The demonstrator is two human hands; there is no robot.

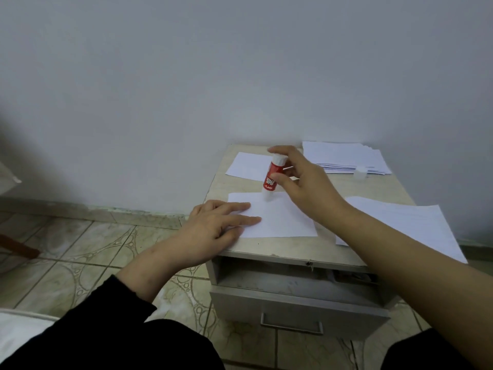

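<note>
Head view, looking down at a small table (266, 248) against a wall. The right hand (301, 182) holds a red glue stick (272, 174), thumb and fingers clamped round its barrel. The stick stands nearly upright, tip down, touching the far edge of a white sheet of paper (285, 222). The left hand (213, 228) lies on the sheet's left side, its fingers straight and pressing it flat. The paper stretches toward the person from the tip, so the right hand is nearer the unglued area. A clear cap (360, 172) sits well apart, beside a paper stack (346, 156).

Red glue stick over white paper

The glue stick (271, 175) is red with white ends; paper sheet (277, 218) white; cabinet (293, 303) beige-grey; floor tiles (88, 247) cream, swirl-patterned.
</note>
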